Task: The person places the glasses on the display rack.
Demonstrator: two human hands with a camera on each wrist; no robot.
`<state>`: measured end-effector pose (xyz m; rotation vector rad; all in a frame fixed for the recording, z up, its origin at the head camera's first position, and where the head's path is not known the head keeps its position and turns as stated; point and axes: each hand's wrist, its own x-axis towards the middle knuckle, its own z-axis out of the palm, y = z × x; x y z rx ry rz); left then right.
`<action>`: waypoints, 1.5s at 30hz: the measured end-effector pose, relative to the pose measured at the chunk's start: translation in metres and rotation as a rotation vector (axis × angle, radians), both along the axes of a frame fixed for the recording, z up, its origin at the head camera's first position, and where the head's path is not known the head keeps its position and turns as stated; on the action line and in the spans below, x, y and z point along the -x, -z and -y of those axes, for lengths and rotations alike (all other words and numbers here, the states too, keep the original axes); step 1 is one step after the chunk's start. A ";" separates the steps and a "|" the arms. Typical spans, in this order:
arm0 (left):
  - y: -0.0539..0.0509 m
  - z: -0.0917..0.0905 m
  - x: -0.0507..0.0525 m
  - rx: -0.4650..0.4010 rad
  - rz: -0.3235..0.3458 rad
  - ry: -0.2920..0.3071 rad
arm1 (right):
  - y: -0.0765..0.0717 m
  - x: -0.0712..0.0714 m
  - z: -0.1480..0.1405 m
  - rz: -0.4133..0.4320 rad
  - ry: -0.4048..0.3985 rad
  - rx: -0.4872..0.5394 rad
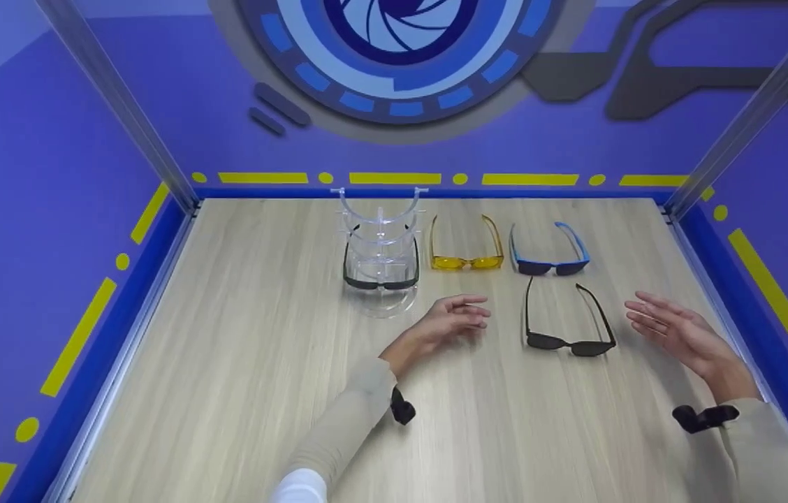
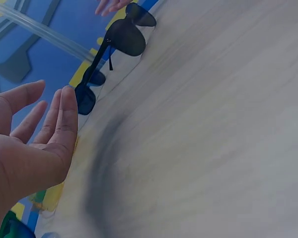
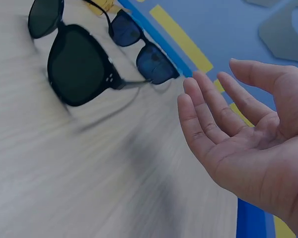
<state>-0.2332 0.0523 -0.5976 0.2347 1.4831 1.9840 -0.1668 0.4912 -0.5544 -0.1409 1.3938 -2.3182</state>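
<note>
Black sunglasses [image 1: 571, 345] rest on the wooden table between my two hands, temples unfolded and pointing toward the back wall. My left hand [image 1: 451, 320] hovers to their left, fingers loosely extended and holding nothing. On the other side my right hand [image 1: 680, 332] is held palm inward, apart from the glasses, its fingers slightly bent. The right wrist view shows the same dark sunglasses [image 3: 79, 64] beyond my fingertips. Behind them lie blue-framed sunglasses [image 1: 552, 267] and yellow glasses [image 1: 467, 263]. A clear display stand [image 1: 381, 241] carries another dark pair [image 1: 381, 284] low down.
The wooden table [image 1: 240, 391] is bounded by a blue left wall [image 1: 52, 244], a back wall [image 1: 436, 157] and a right wall [image 1: 785, 244]. The stand rises at the back, left of the yellow glasses. Each wrist wears a small black camera [image 1: 402, 407].
</note>
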 end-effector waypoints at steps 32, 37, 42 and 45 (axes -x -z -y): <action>0.012 -0.080 -0.007 -0.062 0.117 0.018 | 0.041 -0.013 0.023 0.069 -0.069 -0.004; 0.015 -0.080 -0.008 -0.064 0.118 0.031 | 0.042 -0.014 0.023 0.082 -0.079 -0.012; 0.013 -0.076 -0.010 -0.050 0.115 0.041 | 0.041 -0.014 0.026 0.073 -0.103 0.015; 0.011 -0.073 -0.011 -0.045 0.115 0.049 | 0.040 -0.016 0.028 0.077 -0.121 0.030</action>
